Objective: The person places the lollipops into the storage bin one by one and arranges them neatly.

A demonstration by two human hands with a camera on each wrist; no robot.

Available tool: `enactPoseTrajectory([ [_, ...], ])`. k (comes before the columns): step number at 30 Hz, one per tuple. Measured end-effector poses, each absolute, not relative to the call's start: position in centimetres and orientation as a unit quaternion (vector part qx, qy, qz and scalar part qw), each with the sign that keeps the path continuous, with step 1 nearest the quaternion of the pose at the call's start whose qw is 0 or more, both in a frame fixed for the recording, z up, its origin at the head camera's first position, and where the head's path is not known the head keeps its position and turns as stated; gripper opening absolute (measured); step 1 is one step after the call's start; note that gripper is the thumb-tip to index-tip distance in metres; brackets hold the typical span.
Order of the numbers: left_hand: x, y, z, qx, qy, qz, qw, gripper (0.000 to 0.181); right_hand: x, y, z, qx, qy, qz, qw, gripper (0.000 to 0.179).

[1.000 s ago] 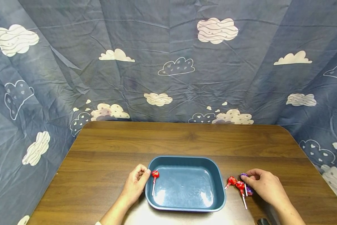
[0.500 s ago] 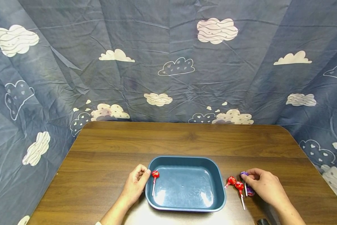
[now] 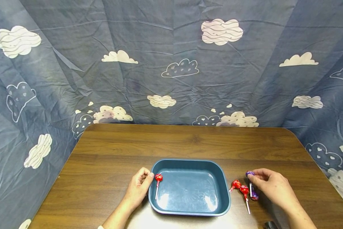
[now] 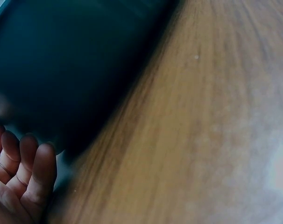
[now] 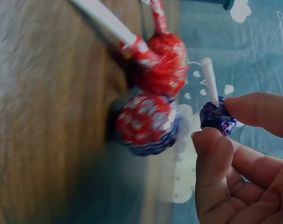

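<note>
My left hand (image 3: 138, 187) grips the left rim of a blue rectangular plastic bin (image 3: 190, 213), its thumb at the top edge. In the left wrist view, its curled fingers (image 4: 43, 168) lie against the bin's dark wall. One red-wrapped lollipop (image 3: 159, 177) lies inside along that side. To the right of the bin, my right hand (image 3: 274, 187) pinches a purple-wrapped lollipop (image 5: 218, 119) by its head between thumb and fingers, white stick jutting out. Close by on the table are two red lollipops (image 3: 244, 190) and another with a purple wrapper (image 3: 254, 194), partly overlapped by the held one's stick.
The brown wooden table (image 3: 194, 140) has rounded far corners. A dark blue cloth (image 3: 148, 31) with cloud prints hangs behind it and at both sides. Part of a small black object (image 3: 270, 225) shows at the bottom edge, left of my right forearm.
My right hand has lifted slightly up and away with the purple lollipop. The front red lollipop's stick has shifted a little to the left. My left hand keeps its place at the bin.
</note>
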State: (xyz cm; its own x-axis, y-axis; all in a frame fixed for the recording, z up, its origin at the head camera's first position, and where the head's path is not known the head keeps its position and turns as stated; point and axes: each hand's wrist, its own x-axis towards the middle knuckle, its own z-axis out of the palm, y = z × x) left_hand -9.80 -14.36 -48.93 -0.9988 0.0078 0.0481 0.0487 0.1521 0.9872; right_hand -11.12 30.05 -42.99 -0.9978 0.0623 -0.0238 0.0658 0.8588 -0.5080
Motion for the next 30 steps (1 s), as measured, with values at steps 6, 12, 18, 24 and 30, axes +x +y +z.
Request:
enactPoseTrajectory([
  [6,-9.7,-14.3,-48.8,-0.024,-0.757,-0.652,0.019,0.017,-10.8,29.1,-41.9,0.026,0.957,-0.290,-0.002,0.035],
  [12,-9.7,-14.4,-48.8,-0.024,-0.761,-0.648,0.022,0.016,-10.8,27.4,-39.9,0.018,0.946,-0.323,0.009,0.035],
  [18,-9.8,-14.5,-48.9,-0.016,-0.763,-0.646,0.014,0.016,-11.2,25.4,-38.2,-0.004,0.933,-0.359,0.016,0.034],
  [24,-9.7,-14.5,-48.8,-0.027,-0.764,-0.645,0.024,0.016,-11.5,23.2,-36.5,-0.049,0.901,-0.428,0.041,0.041],
  [30,-9.6,-14.4,-48.7,-0.027,-0.752,-0.658,0.020,0.017,-12.0,20.7,-35.0,-0.088,0.883,-0.458,0.051,0.036],
])
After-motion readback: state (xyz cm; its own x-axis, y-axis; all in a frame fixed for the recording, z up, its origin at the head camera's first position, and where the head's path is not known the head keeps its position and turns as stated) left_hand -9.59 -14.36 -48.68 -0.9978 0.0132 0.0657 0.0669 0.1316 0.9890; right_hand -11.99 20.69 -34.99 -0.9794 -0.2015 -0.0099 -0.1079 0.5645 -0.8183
